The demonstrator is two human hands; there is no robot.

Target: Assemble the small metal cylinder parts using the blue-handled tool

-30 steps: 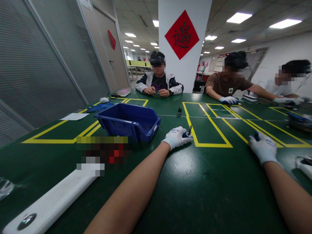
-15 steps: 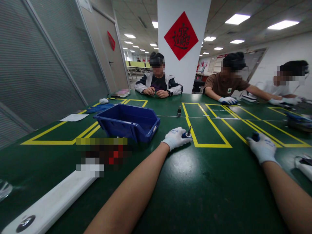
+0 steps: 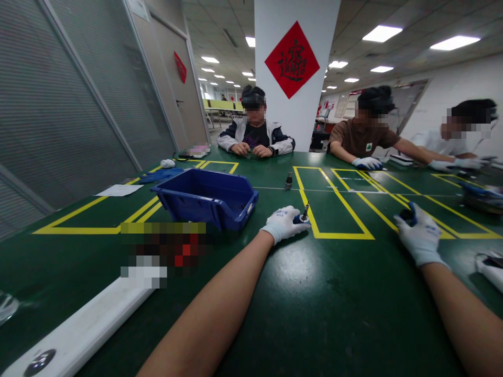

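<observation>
R hand [image 3: 420, 233] shifted slightly; metal pc [image 3: 305, 212] btwn L fingers [image 3: 299, 227]

Bright ceiling panels [image 3: 382, 33], tabletop [image 3: 296, 268] glare, stretched edges

tabletop [image 3: 334, 298] seen as smooth, glossy; bin [image 3: 188, 207] seen as plastic; left glove [image 3: 282, 221] seen as knitted cloth; held part [image 3: 305, 213] seen as metal; sheet [image 3: 119, 190] seen as matt paper

Tally: wearer's gloved hands [image 3: 285, 221], 2; small upright metal parts [image 3: 288, 181], 2; large open blue bin [image 3: 187, 199], 1; co-workers [image 3: 257, 136] at table [image 3: 314, 298], 3; red diamond signs [image 3: 292, 59] on pillar [image 3: 296, 123] and door [image 3: 167, 68], 2.
</observation>
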